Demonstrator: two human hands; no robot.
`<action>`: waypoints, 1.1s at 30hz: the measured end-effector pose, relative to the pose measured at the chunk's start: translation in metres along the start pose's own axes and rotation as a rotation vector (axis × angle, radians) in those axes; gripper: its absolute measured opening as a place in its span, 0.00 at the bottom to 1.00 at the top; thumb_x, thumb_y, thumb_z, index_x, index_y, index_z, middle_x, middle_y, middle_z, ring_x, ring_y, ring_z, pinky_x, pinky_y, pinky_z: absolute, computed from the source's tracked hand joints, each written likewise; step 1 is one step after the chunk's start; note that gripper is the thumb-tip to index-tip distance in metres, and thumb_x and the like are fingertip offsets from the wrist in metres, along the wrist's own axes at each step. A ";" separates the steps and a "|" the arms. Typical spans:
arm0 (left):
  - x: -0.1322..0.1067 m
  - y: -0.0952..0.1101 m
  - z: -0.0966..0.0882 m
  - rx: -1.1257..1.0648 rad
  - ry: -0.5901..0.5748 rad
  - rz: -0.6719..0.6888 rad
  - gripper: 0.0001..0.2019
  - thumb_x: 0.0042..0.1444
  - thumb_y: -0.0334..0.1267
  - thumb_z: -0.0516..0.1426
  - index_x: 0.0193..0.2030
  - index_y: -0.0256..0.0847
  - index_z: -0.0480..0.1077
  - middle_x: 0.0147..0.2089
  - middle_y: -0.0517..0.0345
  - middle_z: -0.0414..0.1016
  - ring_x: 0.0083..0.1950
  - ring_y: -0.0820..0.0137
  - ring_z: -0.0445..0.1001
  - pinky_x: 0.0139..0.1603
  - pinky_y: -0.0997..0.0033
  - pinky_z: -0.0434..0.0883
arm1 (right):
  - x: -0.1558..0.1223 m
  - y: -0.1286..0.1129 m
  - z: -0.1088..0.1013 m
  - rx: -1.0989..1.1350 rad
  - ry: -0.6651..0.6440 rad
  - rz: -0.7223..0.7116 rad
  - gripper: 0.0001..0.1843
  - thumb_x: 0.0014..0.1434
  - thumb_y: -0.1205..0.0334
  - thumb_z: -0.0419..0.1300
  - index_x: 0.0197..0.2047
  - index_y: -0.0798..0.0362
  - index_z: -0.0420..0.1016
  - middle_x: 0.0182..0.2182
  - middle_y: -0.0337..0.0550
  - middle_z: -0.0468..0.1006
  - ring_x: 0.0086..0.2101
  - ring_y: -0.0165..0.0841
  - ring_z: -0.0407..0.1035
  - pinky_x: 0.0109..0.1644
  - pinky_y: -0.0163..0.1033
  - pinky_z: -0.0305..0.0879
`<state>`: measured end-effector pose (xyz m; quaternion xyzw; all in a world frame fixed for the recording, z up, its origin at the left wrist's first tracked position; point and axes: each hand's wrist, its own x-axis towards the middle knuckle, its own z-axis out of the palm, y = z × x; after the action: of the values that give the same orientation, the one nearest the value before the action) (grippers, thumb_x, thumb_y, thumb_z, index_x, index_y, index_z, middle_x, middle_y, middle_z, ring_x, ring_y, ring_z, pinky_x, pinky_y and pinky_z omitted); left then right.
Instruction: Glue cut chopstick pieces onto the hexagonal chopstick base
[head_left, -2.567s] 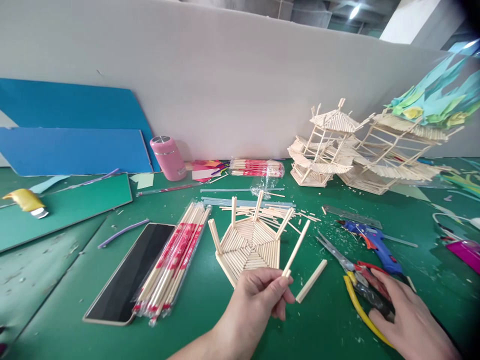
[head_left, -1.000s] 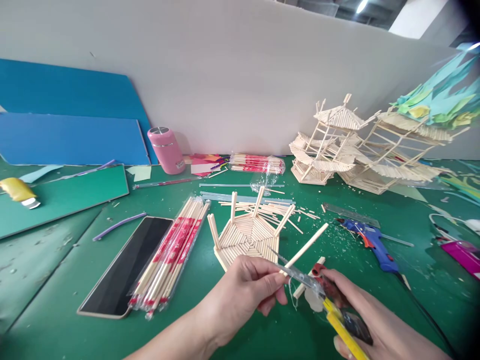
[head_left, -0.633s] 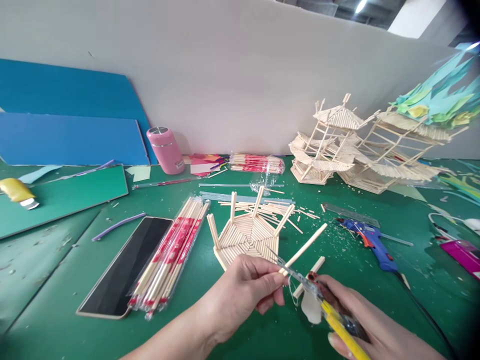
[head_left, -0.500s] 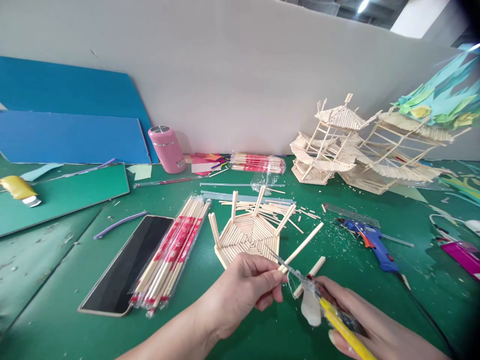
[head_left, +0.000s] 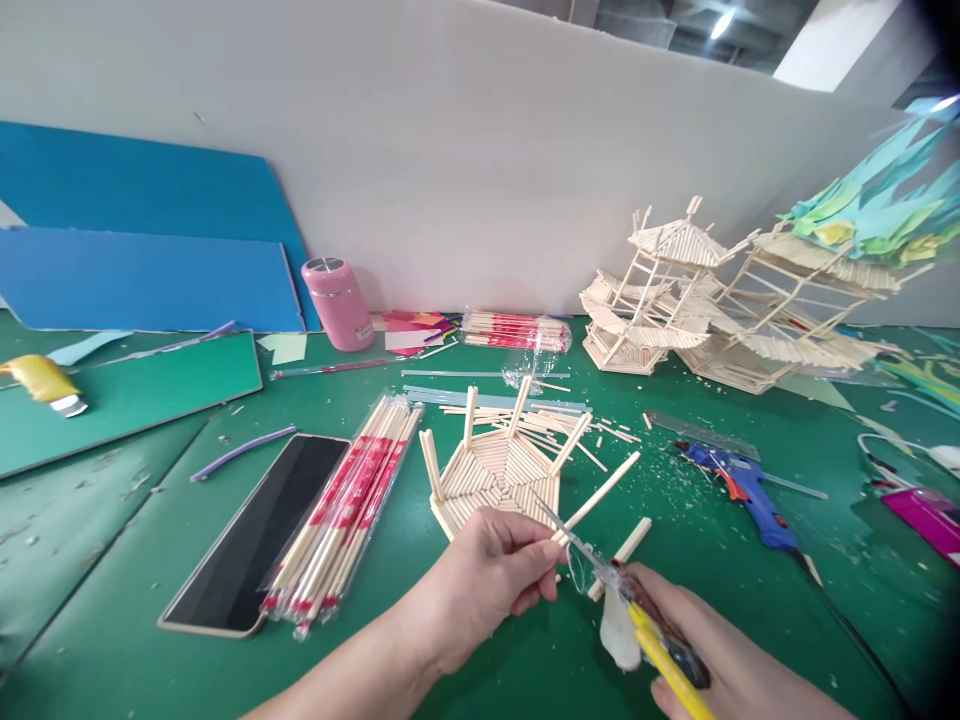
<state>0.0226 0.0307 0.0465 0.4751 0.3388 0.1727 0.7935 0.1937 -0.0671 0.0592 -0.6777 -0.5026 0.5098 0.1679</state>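
Between its thumb and fingers, my left hand (head_left: 499, 560) pinches the near end of a pale wooden stick (head_left: 604, 490), which points away to the right. My right hand (head_left: 697, 630) is wrapped round a yellow-handled cutter (head_left: 656, 650); its thin metal blade reaches the stick close to my left fingertips. A whitish, rounded part hangs below the tool's joint, and a clear strand loops near the blade. Just beyond my left hand lies an octagon-like stick base (head_left: 499, 465) with several upright posts, its near edge partly hidden. Another short stick (head_left: 622, 555) lies behind the cutter.
A phone (head_left: 255, 535) and bagged chopsticks (head_left: 349, 510) lie left. A blue glue gun (head_left: 742, 485) with a cord lies right. Behind are loose sticks (head_left: 525, 420), a pink flask (head_left: 337, 305), stick pavilion models (head_left: 675, 290) and blue boards (head_left: 142, 280).
Both hands, the stick and the cutter keep nearly the same arrangement. The right hand and cutter sit slightly lower and further left; the whole view has shifted a little.
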 end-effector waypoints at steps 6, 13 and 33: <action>-0.001 0.004 0.001 0.073 0.018 -0.013 0.17 0.50 0.43 0.55 0.17 0.34 0.64 0.13 0.68 0.55 0.17 0.81 0.48 0.19 0.76 0.43 | 0.002 0.006 0.002 -0.012 0.036 -0.048 0.20 0.43 0.68 0.56 0.43 0.52 0.68 0.29 0.39 0.73 0.26 0.28 0.66 0.29 0.28 0.63; -0.002 -0.001 0.000 0.151 -0.042 -0.005 0.17 0.52 0.45 0.53 0.18 0.35 0.63 0.16 0.66 0.56 0.18 0.79 0.49 0.20 0.75 0.45 | 0.000 0.010 0.003 0.058 0.071 -0.058 0.29 0.44 0.66 0.58 0.52 0.52 0.63 0.33 0.42 0.73 0.32 0.33 0.68 0.35 0.32 0.67; 0.004 -0.034 -0.006 1.602 0.423 0.748 0.17 0.55 0.25 0.45 0.52 0.32 0.57 0.33 0.49 0.71 0.31 0.63 0.69 0.31 0.64 0.66 | 0.004 0.002 0.011 0.260 0.019 -0.024 0.14 0.46 0.58 0.60 0.38 0.50 0.69 0.30 0.40 0.69 0.31 0.30 0.66 0.34 0.31 0.66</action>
<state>0.0193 0.0202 0.0135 0.9219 0.3196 0.2153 0.0392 0.1856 -0.0677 0.0507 -0.6490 -0.4386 0.5621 0.2653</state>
